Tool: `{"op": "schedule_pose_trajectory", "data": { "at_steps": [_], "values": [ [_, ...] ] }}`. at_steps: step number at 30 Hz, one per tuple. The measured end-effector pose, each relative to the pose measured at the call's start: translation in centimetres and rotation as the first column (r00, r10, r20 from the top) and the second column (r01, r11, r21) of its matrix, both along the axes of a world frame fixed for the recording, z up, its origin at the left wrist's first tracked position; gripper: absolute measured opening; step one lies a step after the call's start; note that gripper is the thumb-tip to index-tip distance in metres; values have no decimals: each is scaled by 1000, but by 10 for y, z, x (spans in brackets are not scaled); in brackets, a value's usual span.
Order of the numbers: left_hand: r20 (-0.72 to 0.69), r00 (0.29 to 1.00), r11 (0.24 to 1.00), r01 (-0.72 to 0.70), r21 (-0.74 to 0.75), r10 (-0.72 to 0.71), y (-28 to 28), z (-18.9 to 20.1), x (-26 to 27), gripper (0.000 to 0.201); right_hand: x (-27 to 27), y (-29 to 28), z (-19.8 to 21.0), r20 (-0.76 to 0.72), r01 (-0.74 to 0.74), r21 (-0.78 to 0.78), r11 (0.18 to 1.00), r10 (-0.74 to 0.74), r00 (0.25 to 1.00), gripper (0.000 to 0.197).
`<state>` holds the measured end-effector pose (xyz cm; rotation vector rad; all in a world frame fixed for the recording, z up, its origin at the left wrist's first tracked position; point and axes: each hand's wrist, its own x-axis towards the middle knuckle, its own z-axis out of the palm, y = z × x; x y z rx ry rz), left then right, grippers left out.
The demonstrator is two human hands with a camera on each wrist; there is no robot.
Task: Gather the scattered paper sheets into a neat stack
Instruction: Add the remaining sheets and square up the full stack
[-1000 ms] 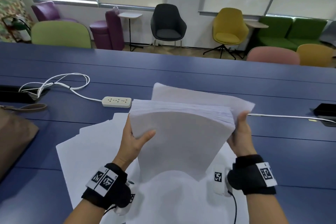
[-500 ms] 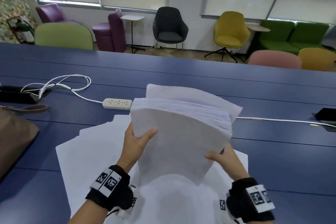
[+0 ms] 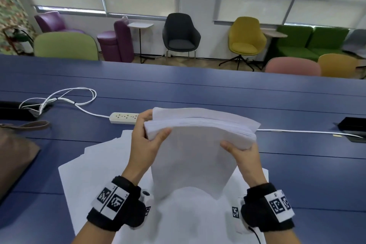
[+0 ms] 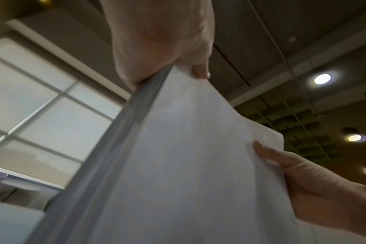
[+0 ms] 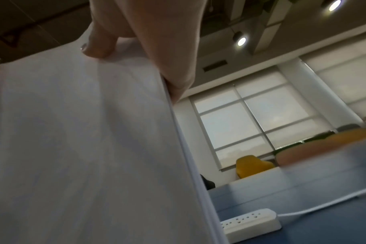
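Note:
A thick stack of white paper (image 3: 198,144) stands nearly upright above the blue table (image 3: 297,180), its lower edge on loose white sheets (image 3: 99,168) spread beneath. My left hand (image 3: 144,140) grips the stack's upper left corner, thumb on the near face and fingers behind. My right hand (image 3: 245,154) grips the upper right corner the same way. In the left wrist view the stack (image 4: 178,165) fills the frame between my left hand (image 4: 163,49) and my right hand (image 4: 316,184). The right wrist view shows the thumb of my right hand (image 5: 136,41) on the stack (image 5: 83,140).
A white power strip (image 3: 123,118) with a coiled cable (image 3: 59,97) lies just beyond the stack to the left. A brown bag (image 3: 13,156) sits at the left edge, a dark device (image 3: 352,127) at the right. Chairs line the table's far side.
The stack has tipped more upright and its top edges have drawn closer together. My right hand dropped from the top right corner, then came back up to grip it; my left hand slid up.

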<state>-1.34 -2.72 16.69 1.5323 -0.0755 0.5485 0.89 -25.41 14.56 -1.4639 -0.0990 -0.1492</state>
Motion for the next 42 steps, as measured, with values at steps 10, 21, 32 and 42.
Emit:
{"op": "schedule_pose_trajectory", "data": {
  "at_steps": [10,21,32,42],
  "values": [
    [-66,998,999,-19,44,22,4,42,18,16,3,-3,-4,10,-47,-1,999,47,999,29],
    [-144,989,990,21,-141,-42,24,15,6,19,1,-12,-8,-51,-78,-50,996,76,996,36],
    [-35,999,1000,-8,-3,8,-2,-9,-2,68,7,0,4,87,3,-8,1000,-3,996,53],
    [-171,985,995,9,-98,-25,2,-26,3,40,4,12,44,-118,92,110,990,-79,990,60]
  ]
}}
